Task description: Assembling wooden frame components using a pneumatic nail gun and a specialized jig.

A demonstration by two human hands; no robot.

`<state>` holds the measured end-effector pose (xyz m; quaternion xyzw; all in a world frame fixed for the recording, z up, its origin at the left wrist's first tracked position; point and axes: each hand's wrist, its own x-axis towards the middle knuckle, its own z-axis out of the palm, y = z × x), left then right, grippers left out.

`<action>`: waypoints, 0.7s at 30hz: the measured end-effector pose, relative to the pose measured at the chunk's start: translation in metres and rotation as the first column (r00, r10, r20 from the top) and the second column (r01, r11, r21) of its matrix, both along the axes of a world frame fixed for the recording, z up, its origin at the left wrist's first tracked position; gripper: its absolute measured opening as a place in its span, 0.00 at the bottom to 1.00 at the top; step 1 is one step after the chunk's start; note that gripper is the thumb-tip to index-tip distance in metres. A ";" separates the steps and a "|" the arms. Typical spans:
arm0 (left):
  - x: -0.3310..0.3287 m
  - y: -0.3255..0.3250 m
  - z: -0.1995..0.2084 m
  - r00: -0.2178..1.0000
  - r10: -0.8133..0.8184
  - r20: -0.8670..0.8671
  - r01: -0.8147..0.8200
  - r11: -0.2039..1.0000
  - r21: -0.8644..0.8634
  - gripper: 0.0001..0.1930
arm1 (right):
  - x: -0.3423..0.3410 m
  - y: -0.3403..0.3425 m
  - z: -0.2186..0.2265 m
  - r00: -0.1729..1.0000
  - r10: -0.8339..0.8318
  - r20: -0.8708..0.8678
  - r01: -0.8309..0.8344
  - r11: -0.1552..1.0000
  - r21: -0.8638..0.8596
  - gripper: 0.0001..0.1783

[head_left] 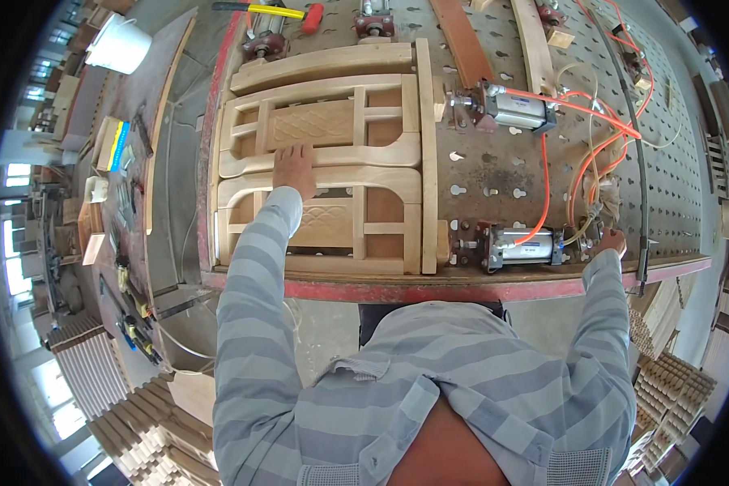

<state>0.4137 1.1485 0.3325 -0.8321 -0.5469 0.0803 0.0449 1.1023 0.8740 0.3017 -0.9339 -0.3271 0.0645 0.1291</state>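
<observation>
My left hand (294, 168) lies across the middle of two pale wooden frames, its fingers bent over the curved rail of the far frame (389, 156). The near frame (393, 180) sits against it, under my palm and wrist. Both have carved panels, such as the far panel (312, 121). An upright wooden strip (427, 162) runs along their right side. My right hand (611, 240) is closed at the bench's near right edge, beside hose fittings (593, 229); what its fingers hold is too small to make out. The near air cylinder (520, 246) lies left of it.
A far air cylinder (514, 110) and orange hoses (544, 194) stand on the perforated metal bench (494, 170), which has a red edge (340, 290). A yellow-handled hammer (277, 10) lies at the back. Left, a side table (166, 97) carries tools and a white bucket (120, 44).
</observation>
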 end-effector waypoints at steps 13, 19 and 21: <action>-0.006 0.001 -0.010 1.000 -0.022 0.005 0.022 1.000 0.007 0.24 | -0.064 -0.015 0.024 0.996 0.010 0.087 -0.002 0.995 -0.101 0.18; -0.003 0.001 -0.008 1.000 -0.019 0.019 0.019 0.999 0.030 0.23 | -0.032 -0.025 -0.013 0.990 0.042 0.138 -0.038 0.999 -0.031 0.16; 0.000 0.003 -0.008 1.000 -0.025 0.015 0.024 0.999 0.032 0.23 | -0.008 -0.030 -0.029 0.994 0.061 0.094 -0.058 0.997 -0.042 0.14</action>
